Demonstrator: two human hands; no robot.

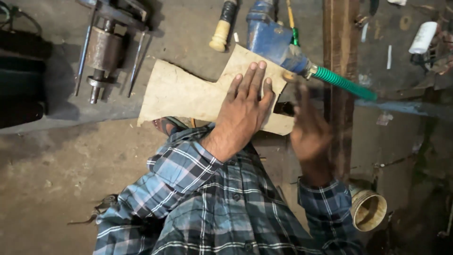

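Note:
A flat, pale tan sheet of irregular shape [181, 94] lies over my knee above the concrete floor. My left hand [243, 111] presses flat on its right part, fingers spread and pointing away from me. My right hand [309, 132] is blurred, raised just right of the sheet's edge; its fingers look loosely apart and I see nothing in it. My checked shirt sleeves fill the lower middle.
A blue metal pump body [271, 38] with a green ribbed hose [344, 84] sits beyond the sheet. A rusty metal assembly [104, 47] stands at upper left. A wooden beam [339, 71] runs down the right, a round tin [368, 210] near my right elbow.

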